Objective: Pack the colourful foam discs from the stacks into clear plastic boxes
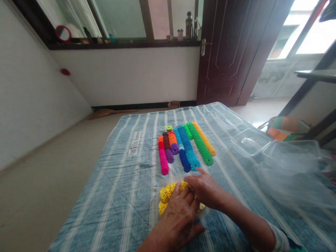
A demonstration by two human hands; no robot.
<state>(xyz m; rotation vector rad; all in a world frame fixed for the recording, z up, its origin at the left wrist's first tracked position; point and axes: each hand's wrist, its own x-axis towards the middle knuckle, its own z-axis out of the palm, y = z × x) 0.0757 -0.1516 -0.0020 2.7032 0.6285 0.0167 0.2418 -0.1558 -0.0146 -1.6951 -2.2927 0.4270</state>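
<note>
At a clear tub point(163, 181), a spread left hand point(180, 211) covers yellow discs point(166, 193), best pressed gently, while the right hand point(206, 186) bends over its far side, grip unclear.

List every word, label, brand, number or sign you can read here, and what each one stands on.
"With love": on the pale patch of the striped cloth.
No other text is readable: none shows on the yellow discs, and any marking on the flask is too small to read.
</note>
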